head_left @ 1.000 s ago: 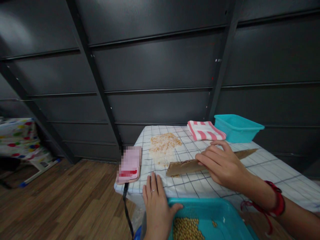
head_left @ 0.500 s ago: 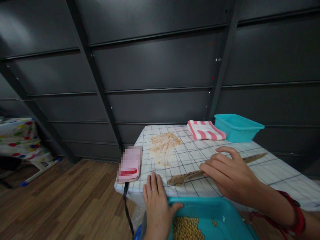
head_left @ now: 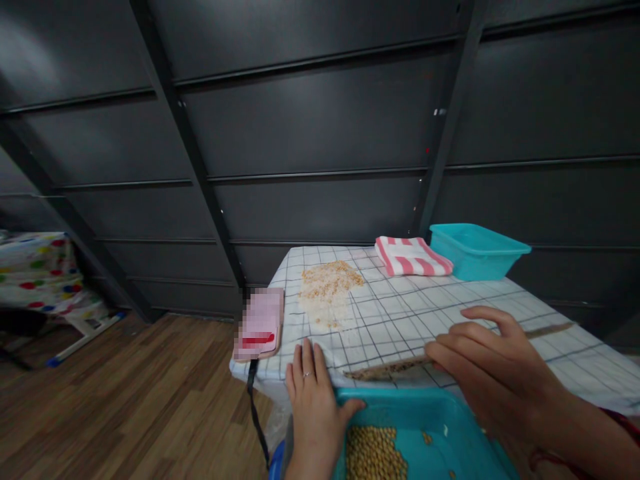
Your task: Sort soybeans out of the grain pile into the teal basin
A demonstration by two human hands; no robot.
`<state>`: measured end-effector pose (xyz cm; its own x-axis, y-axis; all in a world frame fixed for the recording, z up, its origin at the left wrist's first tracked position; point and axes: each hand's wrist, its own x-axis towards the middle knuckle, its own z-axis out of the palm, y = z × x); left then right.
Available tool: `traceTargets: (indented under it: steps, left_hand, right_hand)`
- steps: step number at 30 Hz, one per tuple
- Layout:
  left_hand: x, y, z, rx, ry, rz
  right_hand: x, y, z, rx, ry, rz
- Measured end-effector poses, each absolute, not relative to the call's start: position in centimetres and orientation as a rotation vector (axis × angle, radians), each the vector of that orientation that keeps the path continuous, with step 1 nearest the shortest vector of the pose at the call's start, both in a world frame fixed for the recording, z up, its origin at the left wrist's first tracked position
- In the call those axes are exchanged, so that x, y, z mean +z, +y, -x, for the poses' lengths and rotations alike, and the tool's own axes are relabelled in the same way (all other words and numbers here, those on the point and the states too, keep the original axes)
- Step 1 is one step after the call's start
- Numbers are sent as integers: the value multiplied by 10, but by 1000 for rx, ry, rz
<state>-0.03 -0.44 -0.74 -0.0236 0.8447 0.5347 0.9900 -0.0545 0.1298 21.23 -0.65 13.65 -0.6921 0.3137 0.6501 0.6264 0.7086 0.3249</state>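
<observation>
My right hand (head_left: 500, 370) is closed around a long, thin brown stick (head_left: 395, 367), its fingers pinching it near the middle. The stick lies low over the front of the table, its dark-speckled left end near the basin and its other end (head_left: 550, 330) pointing right. My left hand (head_left: 315, 413) lies flat with fingers stretched, over the table's front edge and the left rim of a teal basin (head_left: 400, 395). Yellowish soybeans (head_left: 375, 453) are heaped in the basin's left part, with a few loose ones to the right.
A patch of pale yellow grains (head_left: 330, 283) is spread on the checked tablecloth (head_left: 390, 313). Behind it are a folded pink-and-white striped towel (head_left: 413, 257) and a second teal basin (head_left: 480, 257). A pink phone-like item (head_left: 263, 320) with a black strap lies at the left edge.
My right hand has moved right and slightly toward me, drawing the stick along with it. My left hand stays on the basin rim and table edge.
</observation>
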Motion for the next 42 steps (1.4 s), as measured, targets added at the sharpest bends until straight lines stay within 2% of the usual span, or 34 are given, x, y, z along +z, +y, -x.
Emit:
traceTargets:
  steps: [31, 39, 42]
  left_hand:
    - [-5, -4, -6, -741, -1971, 1950]
    - [-9, -3, 1, -724, -1945, 2020]
    - [-11, -3, 3, -704, -1942, 2037]
  right_hand:
    - [131, 0, -224, -758, -2322, 733]
    - [138, -8, -228, -618, -2379, 776]
    - [136, -6, -226, -714, -2392, 725]
